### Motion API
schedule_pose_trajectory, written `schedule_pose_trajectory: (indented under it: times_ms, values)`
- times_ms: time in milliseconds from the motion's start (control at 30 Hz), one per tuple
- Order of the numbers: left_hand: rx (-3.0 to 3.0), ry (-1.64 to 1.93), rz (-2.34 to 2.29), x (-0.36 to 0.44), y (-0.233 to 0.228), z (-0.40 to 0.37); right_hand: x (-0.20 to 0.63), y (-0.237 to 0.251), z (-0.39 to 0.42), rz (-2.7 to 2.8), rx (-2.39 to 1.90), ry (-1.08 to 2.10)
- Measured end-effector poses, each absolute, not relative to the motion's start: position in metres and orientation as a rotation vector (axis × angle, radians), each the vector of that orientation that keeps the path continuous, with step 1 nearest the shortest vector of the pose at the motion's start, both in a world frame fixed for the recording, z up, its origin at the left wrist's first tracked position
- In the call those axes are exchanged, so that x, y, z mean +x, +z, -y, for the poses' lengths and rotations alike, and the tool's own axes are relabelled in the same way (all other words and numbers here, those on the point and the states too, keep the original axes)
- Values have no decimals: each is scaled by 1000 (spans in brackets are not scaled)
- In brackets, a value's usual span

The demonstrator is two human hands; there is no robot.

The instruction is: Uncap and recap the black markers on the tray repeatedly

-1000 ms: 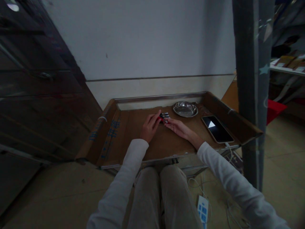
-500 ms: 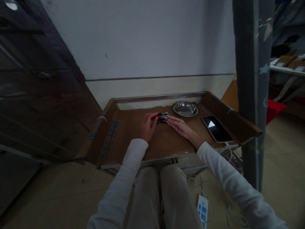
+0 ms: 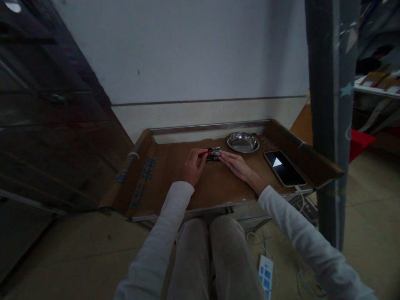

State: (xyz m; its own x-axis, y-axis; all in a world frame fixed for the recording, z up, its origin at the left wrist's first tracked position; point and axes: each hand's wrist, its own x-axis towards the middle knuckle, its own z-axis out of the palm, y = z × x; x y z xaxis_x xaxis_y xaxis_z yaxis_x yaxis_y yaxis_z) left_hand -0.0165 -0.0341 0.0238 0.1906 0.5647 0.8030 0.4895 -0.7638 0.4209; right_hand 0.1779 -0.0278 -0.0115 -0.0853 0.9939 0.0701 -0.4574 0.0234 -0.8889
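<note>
Wall (image 3: 193,50), pale w/ a dark line across its lower part, fills the bkgd, w/ a dark door (image 3: 59,114) at L and a gray pillar (image 3: 331,125) bearing a star at R. Against the wall stands a small table (image 3: 170,168) lined w/ brown cardboard, blue lettering near its L side. Tan trousers (image 3: 193,258) show at the near edge; white sleeves (image 3: 156,237) reach in from both sides. Far R, beyond the pillar, another person (image 3: 371,63) in dark clothing is partly visible. On the floor, R of the legs, lies a white power strip (image 3: 265,273) w/ blue sockets. L hand (image 3: 193,166) and R hand (image 3: 237,166) face each other approx. mid-table. Phone (image 3: 285,168), dark-screened w/ a bright reflection & a white cord (image 3: 301,198), lies on the R side. Metal dish (image 3: 243,142) rests near the far edge, behind R hand. Black pieces (image 3: 214,148), silver at R, sit btwn the hands, count unclear; among them is a red piece (image 3: 205,153), L thumb & fingers pinching its L end. R fingers, nearly straight, have tips at the pieces' R end; whether they grip, can't tell.
</note>
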Motion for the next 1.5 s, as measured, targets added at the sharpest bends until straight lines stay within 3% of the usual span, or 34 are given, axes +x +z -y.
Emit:
schedule_pose_trajectory:
  times_ms: [200,567,967,1500]
  values:
    - [2411,1605,-1010,-17,21,31,181,-10,27,892,-827,1208]
    - [2637,948,-957,-19,2,15,178,-8,36,1306,-963,990]
    - [2719,943,-1021,-19,0,17,180,-14,36,1856,-1070,533]
    - [2721,826,-1254,-19,3,21,186,-16,36,2049,-1059,277]
